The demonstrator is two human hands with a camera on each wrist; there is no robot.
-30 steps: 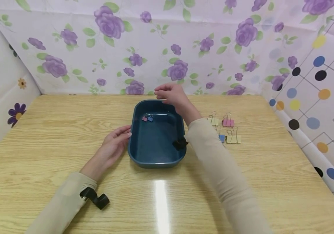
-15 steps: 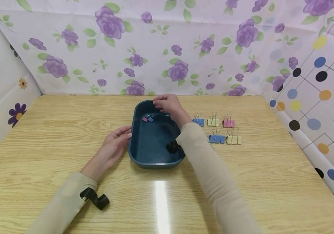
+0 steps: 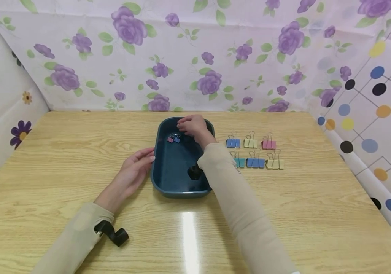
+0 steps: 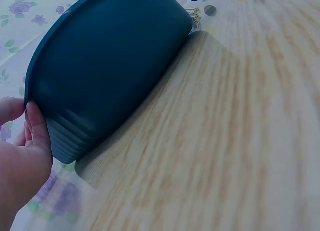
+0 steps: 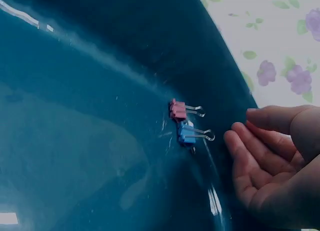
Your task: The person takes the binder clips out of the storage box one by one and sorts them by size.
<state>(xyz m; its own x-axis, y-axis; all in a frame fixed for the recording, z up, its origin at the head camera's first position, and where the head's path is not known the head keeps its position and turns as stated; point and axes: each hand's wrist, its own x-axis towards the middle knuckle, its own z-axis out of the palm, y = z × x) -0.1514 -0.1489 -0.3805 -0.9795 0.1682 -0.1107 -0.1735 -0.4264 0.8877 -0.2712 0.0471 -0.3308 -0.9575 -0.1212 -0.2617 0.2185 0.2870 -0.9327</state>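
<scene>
A dark teal plastic bin (image 3: 175,179) stands on the table. My left hand (image 3: 135,169) pinches its left rim between thumb and fingers; the left wrist view shows the fingers against the outer wall (image 4: 110,56). Inside, near the far left corner, a small pink binder clip (image 5: 177,110) and a small blue binder clip (image 5: 187,133) lie side by side, handles up. Over the bin's far end is my right hand (image 3: 193,125). Its fingers are loosely bent beside the two clips, apart from them, and nothing shows between them (image 5: 275,161).
Right of the bin, larger binder clips stand in two rows: blue (image 3: 233,143), pale yellow (image 3: 250,143) and pink (image 3: 269,145) behind; teal (image 3: 239,163), blue (image 3: 255,163) and yellow (image 3: 275,164) in front. My right sleeve (image 3: 240,205) partly covers the front row's left end.
My right hand has come down from above the far rim into the bin and slightly left. More of the clips at right have come into sight. The left hand stays put.
</scene>
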